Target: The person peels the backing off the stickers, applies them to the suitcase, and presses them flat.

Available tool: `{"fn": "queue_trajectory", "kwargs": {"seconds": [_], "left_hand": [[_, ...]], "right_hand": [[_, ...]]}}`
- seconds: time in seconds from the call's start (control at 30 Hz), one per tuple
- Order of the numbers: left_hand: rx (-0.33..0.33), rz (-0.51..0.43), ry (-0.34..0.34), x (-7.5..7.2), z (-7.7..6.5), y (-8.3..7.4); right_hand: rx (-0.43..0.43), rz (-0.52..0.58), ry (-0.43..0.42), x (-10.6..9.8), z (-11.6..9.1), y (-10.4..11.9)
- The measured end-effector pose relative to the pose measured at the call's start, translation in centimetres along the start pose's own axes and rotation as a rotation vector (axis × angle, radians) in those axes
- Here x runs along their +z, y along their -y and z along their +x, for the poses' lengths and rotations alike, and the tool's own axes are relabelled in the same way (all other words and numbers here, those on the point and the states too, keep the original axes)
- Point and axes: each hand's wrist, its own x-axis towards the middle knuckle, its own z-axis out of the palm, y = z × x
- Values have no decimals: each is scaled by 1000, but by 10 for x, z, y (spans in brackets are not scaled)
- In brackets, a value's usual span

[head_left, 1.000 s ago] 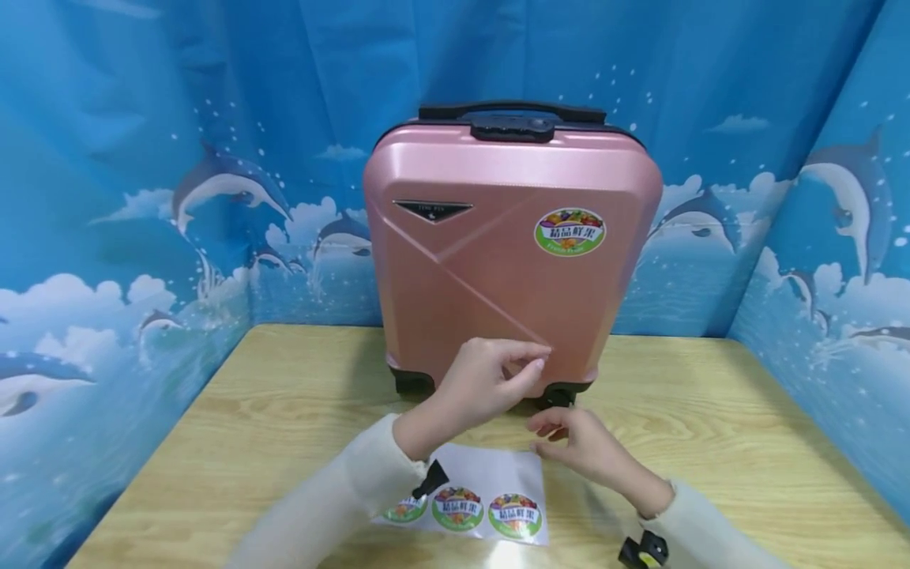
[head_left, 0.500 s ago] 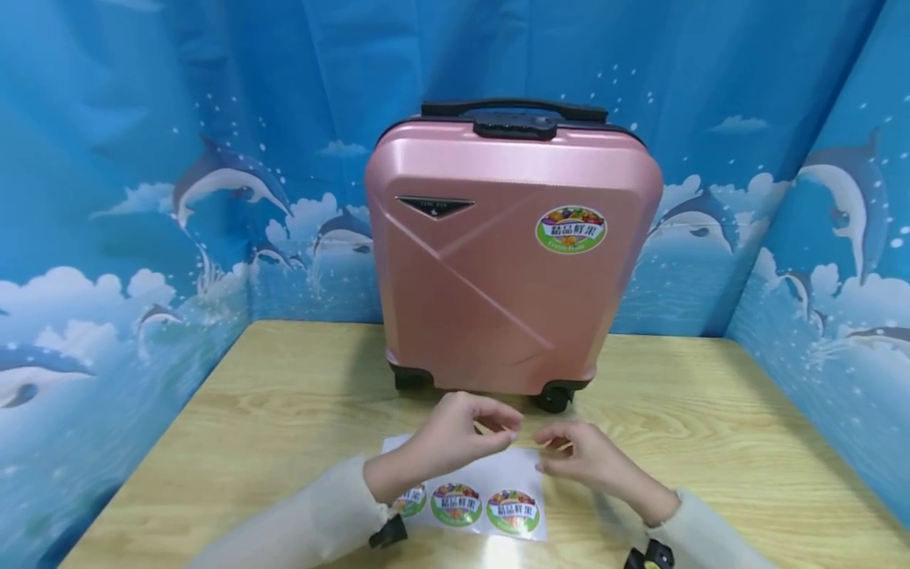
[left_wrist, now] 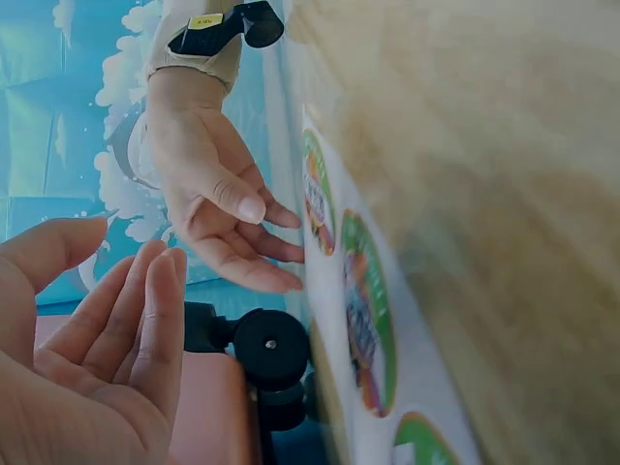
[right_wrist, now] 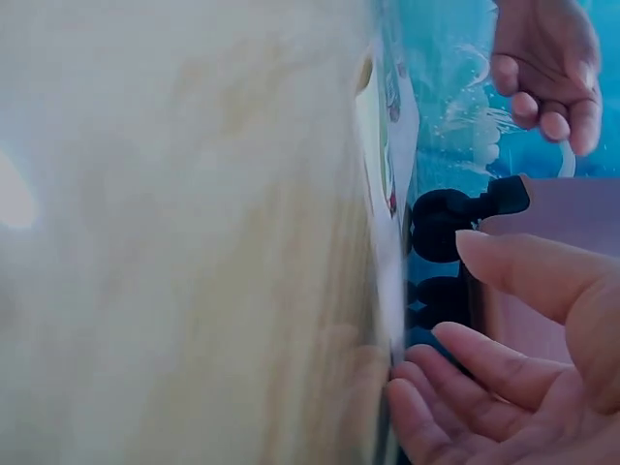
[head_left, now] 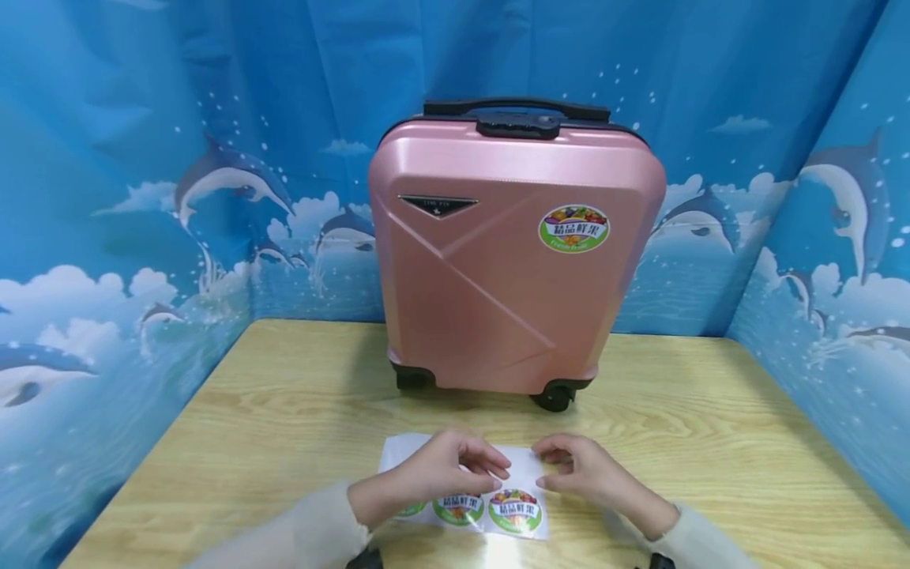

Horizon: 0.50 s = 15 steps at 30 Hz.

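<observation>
A white sheet (head_left: 524, 468) of round fruit stickers lies on the table below the suitcase. Its printed stickers (head_left: 515, 510) run in a row along the near edge. Over the sheet hovers my left hand (head_left: 444, 472), fingers loosely bent and nothing between them; in the left wrist view a gap parts its thumb and fingers. My right hand (head_left: 590, 478) is at the sheet's right edge with thumb and fingers apart, its fingertips close to the paper; whether they touch it I cannot tell. One oval fruit sticker (head_left: 573, 229) is on the upper right of the pink suitcase (head_left: 490, 300).
The suitcase stands upright at the back of the wooden table (head_left: 284, 411), on black wheels (head_left: 554, 397). A blue curtain (head_left: 306, 87) with dolphins encloses the back and both sides.
My left hand has come down and left from in front of the suitcase to over the sticker sheet, its pinched fingers parting. The right hand has lowered slightly at the sheet's edge.
</observation>
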Motion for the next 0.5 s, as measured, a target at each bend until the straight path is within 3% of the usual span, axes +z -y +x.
{"fn": "queue_trajectory", "kwargs": {"seconds": [0.27, 0.5], "left_hand": [[-12, -63, 17, 3, -2, 6], [-15, -88, 18, 4, -2, 11]], "right_hand": [[16, 148, -1, 4, -1, -10], [-26, 108, -68, 12, -4, -19]]}}
